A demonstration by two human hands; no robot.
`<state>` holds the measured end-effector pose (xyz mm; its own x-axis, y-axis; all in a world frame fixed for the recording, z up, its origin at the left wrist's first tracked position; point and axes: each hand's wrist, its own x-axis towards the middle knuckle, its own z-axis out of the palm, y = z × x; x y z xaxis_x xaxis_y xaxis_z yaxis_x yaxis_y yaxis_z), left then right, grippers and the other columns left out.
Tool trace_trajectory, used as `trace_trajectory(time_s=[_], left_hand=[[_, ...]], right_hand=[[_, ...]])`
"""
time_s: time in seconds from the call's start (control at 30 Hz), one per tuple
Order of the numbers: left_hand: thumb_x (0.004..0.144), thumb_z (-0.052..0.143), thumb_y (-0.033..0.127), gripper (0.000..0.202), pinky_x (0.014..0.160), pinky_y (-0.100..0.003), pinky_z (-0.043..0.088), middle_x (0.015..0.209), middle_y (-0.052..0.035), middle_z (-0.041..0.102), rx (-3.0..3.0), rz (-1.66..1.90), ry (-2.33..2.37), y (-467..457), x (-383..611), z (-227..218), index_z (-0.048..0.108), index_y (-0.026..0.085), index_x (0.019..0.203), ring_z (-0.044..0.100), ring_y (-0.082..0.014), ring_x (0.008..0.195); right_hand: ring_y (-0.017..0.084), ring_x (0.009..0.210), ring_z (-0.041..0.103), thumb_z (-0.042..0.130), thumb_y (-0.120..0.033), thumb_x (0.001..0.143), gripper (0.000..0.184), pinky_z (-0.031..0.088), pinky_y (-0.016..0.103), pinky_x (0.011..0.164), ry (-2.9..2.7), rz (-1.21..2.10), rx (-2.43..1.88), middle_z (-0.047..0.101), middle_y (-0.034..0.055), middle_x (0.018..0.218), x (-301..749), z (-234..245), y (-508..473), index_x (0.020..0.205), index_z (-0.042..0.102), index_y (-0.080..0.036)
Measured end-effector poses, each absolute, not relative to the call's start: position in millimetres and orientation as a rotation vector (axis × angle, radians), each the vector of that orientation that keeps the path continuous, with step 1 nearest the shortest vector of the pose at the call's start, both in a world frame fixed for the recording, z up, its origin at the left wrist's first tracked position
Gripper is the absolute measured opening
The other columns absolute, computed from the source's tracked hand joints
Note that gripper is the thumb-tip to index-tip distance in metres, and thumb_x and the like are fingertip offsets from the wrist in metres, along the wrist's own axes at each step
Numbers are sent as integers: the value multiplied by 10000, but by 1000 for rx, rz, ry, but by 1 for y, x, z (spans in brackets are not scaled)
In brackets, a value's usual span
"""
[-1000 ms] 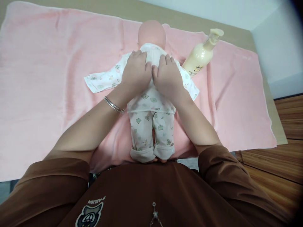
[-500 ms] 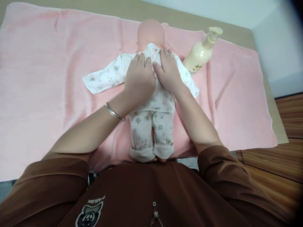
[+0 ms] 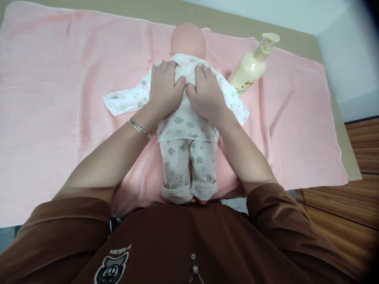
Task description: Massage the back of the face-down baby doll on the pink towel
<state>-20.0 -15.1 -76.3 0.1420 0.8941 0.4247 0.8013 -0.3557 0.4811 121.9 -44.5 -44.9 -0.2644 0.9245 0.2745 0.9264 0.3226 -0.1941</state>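
A baby doll [image 3: 187, 39] in a white printed suit lies face down on a pink towel [image 3: 59, 90], head away from me. My left hand [image 3: 164, 86] rests flat on its upper back at the left shoulder, fingers stretched out, a silver bangle on the wrist. My right hand [image 3: 205, 92] lies flat beside it on the right shoulder, thumbs nearly touching over the spine. Both palms press on the doll's shirt [image 3: 186, 122]. The doll's trouser legs [image 3: 189, 165] point toward me.
A cream pump bottle [image 3: 250, 67] lies tilted on the towel just right of the doll's shoulder. The towel covers a beige table [image 3: 237, 27] whose right edge meets a wooden floor [image 3: 355, 197]. A pale wall stands behind.
Both hands have slid on the doll's back, down a little half a second ago and now up again toward the shoulders. The shirt collar has shifted with them.
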Motion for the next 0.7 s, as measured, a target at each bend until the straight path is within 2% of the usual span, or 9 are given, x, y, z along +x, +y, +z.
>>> trace_trajectory(time_s=[0.13, 0.27, 0.37, 0.43, 0.57, 0.7], left_hand=[[900, 419, 185, 346, 1028, -421, 377, 1160, -95, 535, 2279, 1046, 1702, -15, -22, -79, 510, 188, 1234, 455, -247, 1121], [860, 461, 276, 382, 1024, -449, 356, 1162, -57, 530, 2219, 960, 1721, -8, -24, -81, 502, 288, 1240, 429, -259, 1120], [835, 460, 318, 423, 1020, -490, 309, 1172, -59, 520, 2184, 925, 1707, -3, -25, -82, 481, 293, 1256, 404, -283, 1109], [840, 446, 332, 427, 1034, -477, 291, 1182, -58, 515, 2172, 927, 1689, -2, -26, -84, 475, 279, 1262, 396, -275, 1115], [846, 444, 335, 404, 1017, -448, 307, 1161, -72, 527, 2167, 891, 1729, -1, -25, -84, 495, 238, 1235, 413, -266, 1092], [879, 439, 339, 287, 928, -456, 347, 1097, -93, 553, 2067, 760, 1855, 4, -17, -74, 554, 214, 1110, 449, -273, 1010]], right_hand=[[260, 1202, 441, 356, -390, 964, 385, 334, 420, 1098, -2150, 82, -1663, 523, 100, 1270, 134, -55, -23, 1265, 450, -168], [277, 1167, 461, 396, -476, 939, 435, 372, 414, 1044, -2127, 149, -1639, 536, 114, 1235, 140, -58, -19, 1244, 458, -171], [291, 1127, 490, 412, -500, 922, 425, 407, 421, 987, -2126, 200, -1687, 549, 117, 1187, 142, -57, -17, 1194, 472, -180], [302, 1105, 504, 415, -504, 916, 409, 418, 433, 960, -2121, 202, -1709, 555, 121, 1155, 144, -57, -15, 1156, 481, -180], [318, 1088, 515, 409, -541, 908, 436, 429, 458, 944, -2145, 208, -1692, 571, 125, 1136, 146, -59, -8, 1140, 483, -179], [333, 1072, 531, 387, -536, 912, 444, 439, 485, 930, -2117, 267, -1760, 585, 143, 1139, 144, -57, 0, 1105, 504, -153]])
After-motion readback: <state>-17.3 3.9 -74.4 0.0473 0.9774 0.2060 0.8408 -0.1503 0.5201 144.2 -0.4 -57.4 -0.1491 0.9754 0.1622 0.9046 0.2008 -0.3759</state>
